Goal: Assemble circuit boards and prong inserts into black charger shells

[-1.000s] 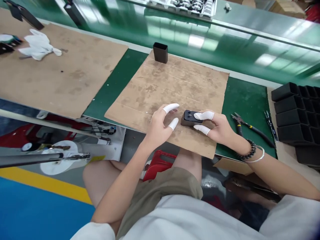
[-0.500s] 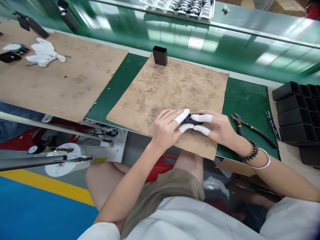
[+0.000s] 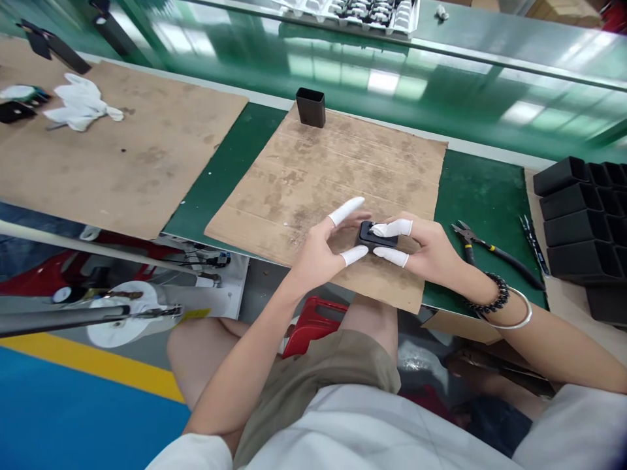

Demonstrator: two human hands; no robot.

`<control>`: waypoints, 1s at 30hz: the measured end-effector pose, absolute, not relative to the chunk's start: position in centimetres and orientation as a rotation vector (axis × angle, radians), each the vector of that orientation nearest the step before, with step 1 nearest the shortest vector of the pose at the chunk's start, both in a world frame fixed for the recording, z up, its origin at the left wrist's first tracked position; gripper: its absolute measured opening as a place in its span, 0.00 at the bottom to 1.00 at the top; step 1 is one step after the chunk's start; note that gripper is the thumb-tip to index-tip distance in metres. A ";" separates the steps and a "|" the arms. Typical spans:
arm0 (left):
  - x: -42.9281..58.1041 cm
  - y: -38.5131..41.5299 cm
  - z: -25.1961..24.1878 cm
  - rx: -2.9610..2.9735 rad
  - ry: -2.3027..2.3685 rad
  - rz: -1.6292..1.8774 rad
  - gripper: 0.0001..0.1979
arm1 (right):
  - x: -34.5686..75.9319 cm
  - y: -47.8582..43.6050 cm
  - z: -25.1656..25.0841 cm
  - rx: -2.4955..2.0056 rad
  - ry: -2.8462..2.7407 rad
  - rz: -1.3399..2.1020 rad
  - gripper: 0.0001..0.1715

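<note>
A small black rectangular plastic part (image 3: 378, 236) with rounded corners is pinched between the thumb and index finger of my right hand (image 3: 427, 247), above the near edge of the cardboard sheet (image 3: 357, 163). Beside its left end, my left hand (image 3: 321, 251) has its thumb and index finger spread apart, with nothing gripped between them. White finger cots cover the thumb and index finger of both hands. My right fingers hide part of the black part's top.
An upright black rectangular sleeve (image 3: 310, 108) stands at the cardboard's far edge. To the right lie diagonal cutters (image 3: 497, 254), tweezers (image 3: 533, 245) and stacked black sleeves (image 3: 578, 222). White gloves (image 3: 83, 104) rest on the left cardboard. A white tray (image 3: 404, 18) sits on the back ledge.
My left hand has let go of the black part, its index finger lifting up and away. My right hand still holds the part in nearly the same place.
</note>
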State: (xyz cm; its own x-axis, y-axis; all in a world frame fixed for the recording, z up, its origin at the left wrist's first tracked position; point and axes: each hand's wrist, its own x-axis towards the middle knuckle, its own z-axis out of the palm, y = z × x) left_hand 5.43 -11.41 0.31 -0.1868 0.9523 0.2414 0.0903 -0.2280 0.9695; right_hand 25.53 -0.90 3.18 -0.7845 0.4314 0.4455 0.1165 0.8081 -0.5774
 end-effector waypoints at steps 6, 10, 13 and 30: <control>5.5 -10.7 -1.0 0.976 1.282 1.827 0.23 | 25.3 -0.9 2.9 -0.414 -2.244 0.539 0.12; 6.1 -10.4 -1.0 0.858 1.282 1.844 0.21 | 25.2 -0.7 2.5 -0.370 -2.397 0.508 0.11; 6.1 -10.4 -0.7 0.850 1.256 1.836 0.21 | 25.1 -0.5 2.3 -0.386 -2.257 0.454 0.13; 5.1 -10.1 -1.4 0.847 1.284 1.860 0.18 | 24.9 -0.7 1.7 -0.312 -2.489 0.479 0.16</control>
State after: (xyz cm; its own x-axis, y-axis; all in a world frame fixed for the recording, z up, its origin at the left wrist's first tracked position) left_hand 5.13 -10.11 -1.38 -0.5318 0.8385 0.1185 -0.1866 -0.2525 0.9494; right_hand 24.85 -0.73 1.73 -0.8048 0.3223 0.4985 0.1141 0.9081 -0.4029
